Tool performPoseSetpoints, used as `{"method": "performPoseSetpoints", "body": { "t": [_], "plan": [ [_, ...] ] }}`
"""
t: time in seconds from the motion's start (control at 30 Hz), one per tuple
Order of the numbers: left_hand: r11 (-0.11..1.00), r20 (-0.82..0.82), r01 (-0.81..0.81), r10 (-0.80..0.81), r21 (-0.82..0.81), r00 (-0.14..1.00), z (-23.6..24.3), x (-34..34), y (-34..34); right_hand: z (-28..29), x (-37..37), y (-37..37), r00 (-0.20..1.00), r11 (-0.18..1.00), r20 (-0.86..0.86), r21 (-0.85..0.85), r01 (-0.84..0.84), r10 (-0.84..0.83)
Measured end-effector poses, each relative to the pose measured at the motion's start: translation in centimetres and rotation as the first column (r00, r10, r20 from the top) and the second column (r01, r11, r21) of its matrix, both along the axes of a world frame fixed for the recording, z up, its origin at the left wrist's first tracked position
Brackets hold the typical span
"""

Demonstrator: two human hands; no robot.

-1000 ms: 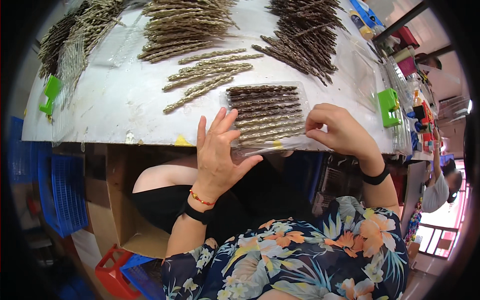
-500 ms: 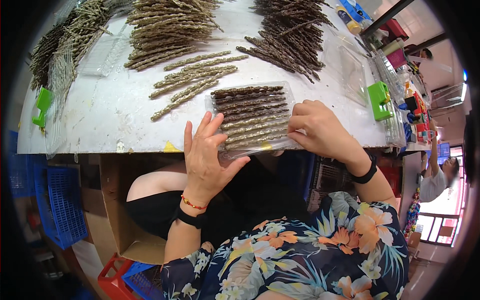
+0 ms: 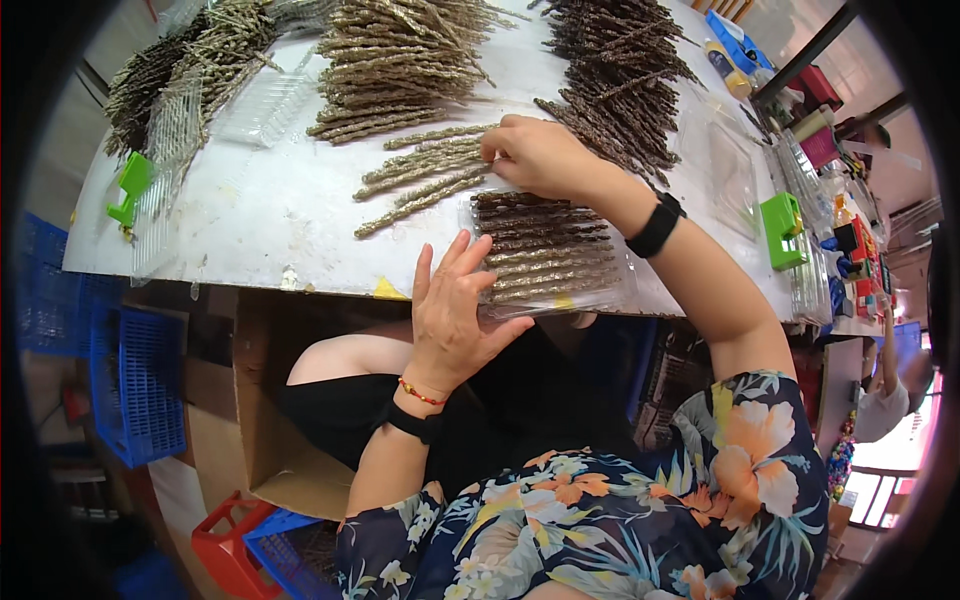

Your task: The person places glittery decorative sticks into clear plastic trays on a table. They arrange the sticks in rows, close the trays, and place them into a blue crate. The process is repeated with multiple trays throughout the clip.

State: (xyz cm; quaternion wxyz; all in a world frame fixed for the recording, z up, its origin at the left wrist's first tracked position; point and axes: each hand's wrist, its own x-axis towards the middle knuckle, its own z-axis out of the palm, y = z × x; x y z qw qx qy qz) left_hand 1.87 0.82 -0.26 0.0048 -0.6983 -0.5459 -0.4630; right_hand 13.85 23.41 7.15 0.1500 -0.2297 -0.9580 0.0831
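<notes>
A clear plastic tray (image 3: pixel 622 290) lies at the table's near edge, filled with a row of twisted sticks: dark brown sticks (image 3: pixel 530 212) at the far side, gold sticks (image 3: pixel 555 272) at the near side. My left hand (image 3: pixel 447 315) is open, its fingertips resting at the tray's left edge. Beyond the tray, my right hand (image 3: pixel 545 158) is closed in a pinch at the right ends of several loose gold twisted sticks (image 3: pixel 425 170). It seems to grip one of them, though the fingers partly hide the tips.
A gold stick pile (image 3: pixel 395 70) and a dark brown one (image 3: pixel 620 80) lie at the back. Empty clear trays (image 3: pixel 265 105) sit at the left. Green tape dispensers (image 3: pixel 783 230) stand at both sides. Blue crates (image 3: pixel 138 385) and a red stool (image 3: pixel 232 545) are below.
My right hand has left the tray's right side and moved away from me to the loose gold sticks. My left hand stays at the tray. The whole view has shifted slightly.
</notes>
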Motion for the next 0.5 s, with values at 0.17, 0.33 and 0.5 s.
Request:
{"method": "performPoseSetpoints", "body": {
  "t": [0.17,0.33,0.5],
  "plan": [
    [1.000,0.018,0.010,-0.010,-0.017,1.000,0.3,0.1,0.0,2.4,2.4,0.5,1.000,0.999,-0.006,-0.034,-0.002,0.002],
    [0.998,0.019,0.016,-0.014,-0.065,1.000,0.8,-0.1,-0.8,6.2,9.9,-5.3,0.998,0.971,0.052,-0.235,0.052,-0.041],
    [0.997,0.026,0.036,-0.034,-0.073,0.999,0.4,-0.1,-0.7,6.1,14.5,-9.7,0.990,0.936,0.134,-0.339,0.093,-0.050]
  ]
}}
